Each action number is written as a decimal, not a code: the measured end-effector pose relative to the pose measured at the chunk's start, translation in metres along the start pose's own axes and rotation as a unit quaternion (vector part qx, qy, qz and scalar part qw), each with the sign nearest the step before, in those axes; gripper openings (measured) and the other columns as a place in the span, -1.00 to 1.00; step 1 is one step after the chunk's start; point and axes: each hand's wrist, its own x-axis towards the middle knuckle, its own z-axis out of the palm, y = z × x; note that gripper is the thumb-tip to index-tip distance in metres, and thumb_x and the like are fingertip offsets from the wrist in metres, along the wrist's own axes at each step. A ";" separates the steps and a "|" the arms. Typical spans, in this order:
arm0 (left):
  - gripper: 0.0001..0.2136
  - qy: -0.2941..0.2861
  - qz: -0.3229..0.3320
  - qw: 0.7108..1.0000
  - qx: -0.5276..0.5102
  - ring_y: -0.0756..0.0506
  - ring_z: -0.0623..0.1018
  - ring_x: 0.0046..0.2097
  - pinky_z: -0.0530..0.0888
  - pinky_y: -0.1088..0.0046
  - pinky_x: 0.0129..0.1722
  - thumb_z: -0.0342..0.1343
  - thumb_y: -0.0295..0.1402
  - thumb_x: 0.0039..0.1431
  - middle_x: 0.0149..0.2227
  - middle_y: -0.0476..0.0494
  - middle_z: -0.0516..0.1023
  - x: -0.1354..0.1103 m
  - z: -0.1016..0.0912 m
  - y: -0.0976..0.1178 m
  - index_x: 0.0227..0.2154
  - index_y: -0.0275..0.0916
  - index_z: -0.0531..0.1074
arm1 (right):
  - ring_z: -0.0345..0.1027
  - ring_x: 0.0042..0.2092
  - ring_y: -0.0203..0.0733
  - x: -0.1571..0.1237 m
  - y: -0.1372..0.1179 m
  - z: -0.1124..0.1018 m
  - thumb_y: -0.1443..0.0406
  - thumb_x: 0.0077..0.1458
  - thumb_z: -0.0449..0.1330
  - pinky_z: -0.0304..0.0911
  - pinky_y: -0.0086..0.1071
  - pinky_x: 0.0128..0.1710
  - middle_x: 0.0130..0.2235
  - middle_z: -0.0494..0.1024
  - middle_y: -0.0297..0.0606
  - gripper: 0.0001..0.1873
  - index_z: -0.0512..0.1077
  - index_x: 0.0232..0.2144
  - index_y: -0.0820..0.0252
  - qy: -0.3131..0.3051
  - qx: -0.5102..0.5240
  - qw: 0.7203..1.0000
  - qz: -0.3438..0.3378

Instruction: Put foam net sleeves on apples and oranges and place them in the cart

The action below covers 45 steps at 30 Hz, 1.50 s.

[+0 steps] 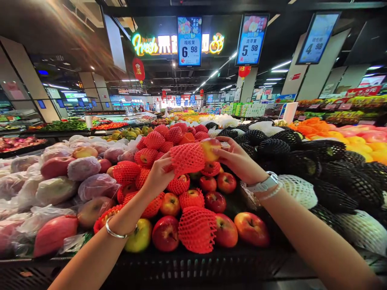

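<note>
Above the apple display, my left hand (161, 171) grips a red foam net sleeve (186, 158) by its left end. The sleeve's right end meets a yellow-red apple (211, 149), which my right hand (234, 157) holds from the right side with thumb and fingers. How far the apple sits inside the sleeve I cannot tell. Below both hands lie bare red apples (165, 233) and several more in red foam nets, one netted apple (197, 229) at the front. A greenish-yellow apple (138, 235) rests near my left wrist.
Plastic-wrapped apples (54, 189) fill the left side. On the right are fruits in black foam nets (290, 161) and white nets (298, 189). A black crate edge (193, 266) runs along the front. Price screens (189, 42) hang overhead.
</note>
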 end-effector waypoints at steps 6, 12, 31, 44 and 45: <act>-0.70 -0.064 0.063 0.988 0.127 -0.15 0.46 0.04 0.37 0.25 0.14 -0.01 -0.63 -0.13 -0.15 -0.17 0.53 -0.005 0.006 -0.007 -0.33 -0.27 0.50 | 0.44 -0.20 -0.32 -0.014 0.011 0.005 0.21 -0.03 0.35 0.40 -0.48 -0.26 -0.12 0.52 -0.31 -0.54 0.31 -0.09 0.11 -0.053 0.138 0.988 0.034; -0.72 -0.054 0.030 0.982 0.177 -0.21 0.45 0.05 0.40 0.18 0.11 0.07 -0.55 -0.10 -0.13 -0.22 0.49 -0.011 0.007 -0.026 -0.24 -0.30 0.41 | 0.43 -0.15 -0.29 -0.020 0.008 0.012 0.21 -0.05 0.35 0.37 -0.42 -0.15 -0.11 0.53 -0.34 -0.50 0.30 -0.05 0.04 -0.081 0.137 0.987 0.018; -0.64 -0.111 0.012 0.959 0.261 -0.20 0.52 -0.04 0.46 0.25 0.03 0.12 -0.56 -0.12 -0.11 -0.23 0.53 -0.013 0.013 -0.007 -0.17 -0.30 0.41 | 0.41 -0.05 -0.16 -0.028 0.002 0.009 0.14 0.01 0.27 0.34 -0.28 -0.06 -0.11 0.52 -0.26 -0.50 0.24 -0.01 0.08 -0.120 -0.068 0.990 -0.025; -0.61 -0.108 0.093 0.938 0.316 -0.25 0.45 0.00 0.36 0.12 0.14 0.18 -0.40 -0.04 -0.12 -0.27 0.51 -0.017 0.014 -0.003 -0.08 -0.32 0.40 | 0.40 -0.05 -0.18 -0.029 0.006 0.008 0.11 0.06 0.24 0.29 -0.26 0.02 -0.09 0.50 -0.25 -0.52 0.24 -0.01 0.09 -0.132 -0.080 0.988 0.022; -0.61 -0.120 0.094 0.928 0.340 -0.27 0.43 0.03 0.36 0.09 0.15 0.19 -0.39 -0.06 -0.10 -0.28 0.50 -0.018 0.015 -0.005 -0.10 -0.32 0.40 | 0.40 -0.05 -0.17 -0.029 0.008 0.008 0.09 0.06 0.24 0.30 -0.26 0.01 -0.09 0.50 -0.24 -0.51 0.23 -0.01 0.09 -0.132 -0.079 0.988 0.026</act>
